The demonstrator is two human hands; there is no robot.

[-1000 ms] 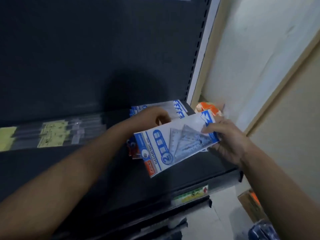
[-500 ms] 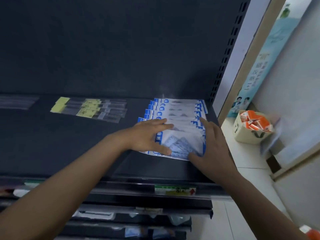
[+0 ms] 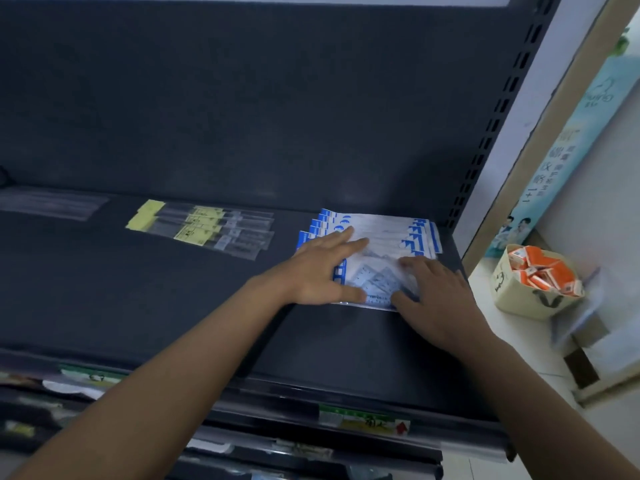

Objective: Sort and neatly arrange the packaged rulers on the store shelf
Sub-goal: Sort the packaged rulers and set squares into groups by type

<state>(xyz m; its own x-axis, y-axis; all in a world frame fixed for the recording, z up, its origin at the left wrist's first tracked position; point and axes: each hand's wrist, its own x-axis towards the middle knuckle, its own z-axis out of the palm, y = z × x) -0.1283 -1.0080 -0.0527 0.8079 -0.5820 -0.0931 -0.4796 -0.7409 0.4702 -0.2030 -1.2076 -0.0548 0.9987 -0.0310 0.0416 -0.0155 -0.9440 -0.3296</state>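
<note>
Pack [image 3: 375, 282] held up 1 s ago now lies flat atop the fanned stack [image 3: 384, 227] at the shelf's [image 3: 173, 306] right end, left hand [image 3: 317, 271] and right hand [image 3: 438, 301] pressing it with spread straight fingers; this group looks nearly sorted.

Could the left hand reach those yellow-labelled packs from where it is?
Probably yes. The left hand lies flat on the blue packs, and the yellow-labelled packs lie to its left on the same shelf, with nothing between.
</note>
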